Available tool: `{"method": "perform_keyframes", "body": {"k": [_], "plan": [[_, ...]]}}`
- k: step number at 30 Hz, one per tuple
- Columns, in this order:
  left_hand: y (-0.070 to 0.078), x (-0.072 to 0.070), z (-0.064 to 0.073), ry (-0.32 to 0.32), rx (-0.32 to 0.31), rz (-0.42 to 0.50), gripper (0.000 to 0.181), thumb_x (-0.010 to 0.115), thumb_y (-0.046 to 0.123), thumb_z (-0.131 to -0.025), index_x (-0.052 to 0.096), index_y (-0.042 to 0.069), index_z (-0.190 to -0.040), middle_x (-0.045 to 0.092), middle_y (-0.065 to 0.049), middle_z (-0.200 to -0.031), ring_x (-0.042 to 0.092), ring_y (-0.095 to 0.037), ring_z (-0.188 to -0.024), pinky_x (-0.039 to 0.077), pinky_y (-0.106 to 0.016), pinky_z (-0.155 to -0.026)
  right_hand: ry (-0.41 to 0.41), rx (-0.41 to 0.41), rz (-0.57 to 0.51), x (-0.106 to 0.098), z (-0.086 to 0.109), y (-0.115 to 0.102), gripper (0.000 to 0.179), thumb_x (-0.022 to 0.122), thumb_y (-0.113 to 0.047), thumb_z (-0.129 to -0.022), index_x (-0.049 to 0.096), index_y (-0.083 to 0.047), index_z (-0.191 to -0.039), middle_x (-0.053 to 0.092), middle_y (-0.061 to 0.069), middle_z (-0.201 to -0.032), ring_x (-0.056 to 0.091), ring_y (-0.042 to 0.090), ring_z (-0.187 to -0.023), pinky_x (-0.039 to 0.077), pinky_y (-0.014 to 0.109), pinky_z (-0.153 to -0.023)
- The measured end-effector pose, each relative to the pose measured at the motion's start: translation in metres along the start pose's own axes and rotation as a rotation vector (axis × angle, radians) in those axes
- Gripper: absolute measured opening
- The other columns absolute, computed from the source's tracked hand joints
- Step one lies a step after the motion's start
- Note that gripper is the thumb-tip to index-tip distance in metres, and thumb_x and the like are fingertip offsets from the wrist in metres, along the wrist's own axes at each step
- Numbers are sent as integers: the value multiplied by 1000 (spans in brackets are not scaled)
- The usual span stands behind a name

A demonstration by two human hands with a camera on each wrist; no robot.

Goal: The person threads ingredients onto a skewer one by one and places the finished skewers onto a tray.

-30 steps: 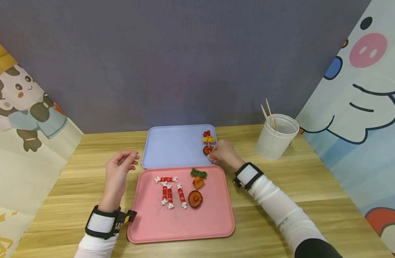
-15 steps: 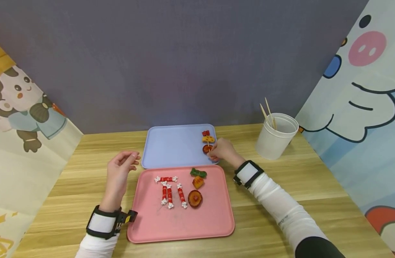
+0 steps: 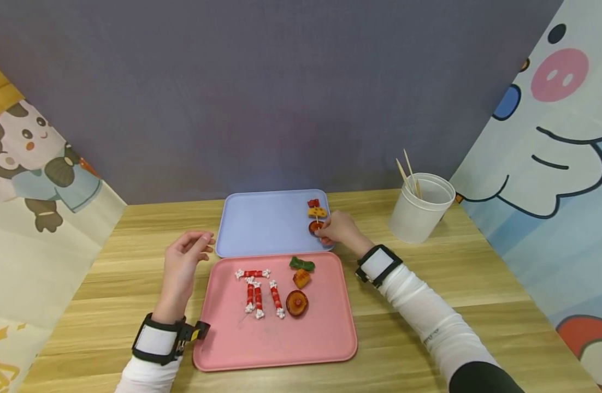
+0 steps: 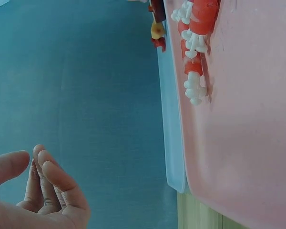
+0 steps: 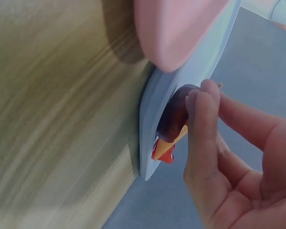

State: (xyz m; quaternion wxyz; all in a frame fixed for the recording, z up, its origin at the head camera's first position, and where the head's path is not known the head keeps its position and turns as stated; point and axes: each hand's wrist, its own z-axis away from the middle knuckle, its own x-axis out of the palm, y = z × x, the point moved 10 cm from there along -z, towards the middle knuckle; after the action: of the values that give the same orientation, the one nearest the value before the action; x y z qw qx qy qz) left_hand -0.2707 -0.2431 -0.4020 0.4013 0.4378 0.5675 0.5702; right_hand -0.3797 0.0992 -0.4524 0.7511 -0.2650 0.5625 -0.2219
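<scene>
While the fingers of your right hand (image 3: 342, 228) pinch the near end of the skewer (image 3: 317, 212) at the right side of the blue tray (image 3: 264, 224) and those of your left hand (image 3: 180, 266) bend loosely, empty, a backward tug could drag the mushroom (image 3: 313, 226) loose.

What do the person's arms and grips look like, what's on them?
The left sleeve and right sleeve are white, the right one with a small dark marking. Black cloth shows farther up on the right. The left wrist strap and right wrist strap are black with white panels. The left grip and right grip wear no gloves.
</scene>
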Motion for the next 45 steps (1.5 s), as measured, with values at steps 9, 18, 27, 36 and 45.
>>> {"method": "perform_keyframes", "body": {"k": [9, 18, 27, 36, 45], "plan": [[-8, 12, 0, -45, -1, -78, 25, 64, 22, -91, 64, -1, -104, 68, 7, -79, 62, -11, -72, 51, -23, -61, 265, -102, 147, -37, 19, -3, 34, 58, -37, -93, 76, -8, -87, 68, 5, -69, 58, 16, -57, 42, 25, -50], [-11, 40, -1, -109, 10, -150, 31, 60, 23, -93, 61, -2, -111, 66, 10, -82, 61, -10, -75, 52, -24, -66, 906, -334, 44, -117, 95, 0, 32, 56, -30, -95, 69, -1, -91, 71, 11, -76, 67, 24, -67, 53, 38, -61], [-15, 70, -7, -176, 18, -112, 30, 61, 20, -93, 61, -5, -110, 66, 8, -82, 61, -12, -75, 52, -26, -67, 1279, -414, -160, -173, 147, 30, 30, 54, -23, -97, 59, 7, -97, 65, 18, -77, 57, 23, -63, 35, 12, -59], [-15, 91, -10, -203, 29, -85, 30, 62, 21, -92, 63, -4, -108, 67, 2, -85, 62, -15, -75, 53, -29, -68, 1316, -404, -190, -192, 153, 49, 36, 49, -24, -99, 54, 11, -107, 54, 27, -101, 52, 33, -90, 35, 19, -77], [-14, 113, -10, -226, 27, -60, 22, 62, 17, -92, 65, -1, -105, 66, 1, -84, 62, -18, -76, 52, -28, -66, 1288, -455, -156, -195, 147, 52, 27, 53, -17, -97, 61, 6, -109, 62, 22, -105, 59, 30, -99, 41, 15, -85]]}}
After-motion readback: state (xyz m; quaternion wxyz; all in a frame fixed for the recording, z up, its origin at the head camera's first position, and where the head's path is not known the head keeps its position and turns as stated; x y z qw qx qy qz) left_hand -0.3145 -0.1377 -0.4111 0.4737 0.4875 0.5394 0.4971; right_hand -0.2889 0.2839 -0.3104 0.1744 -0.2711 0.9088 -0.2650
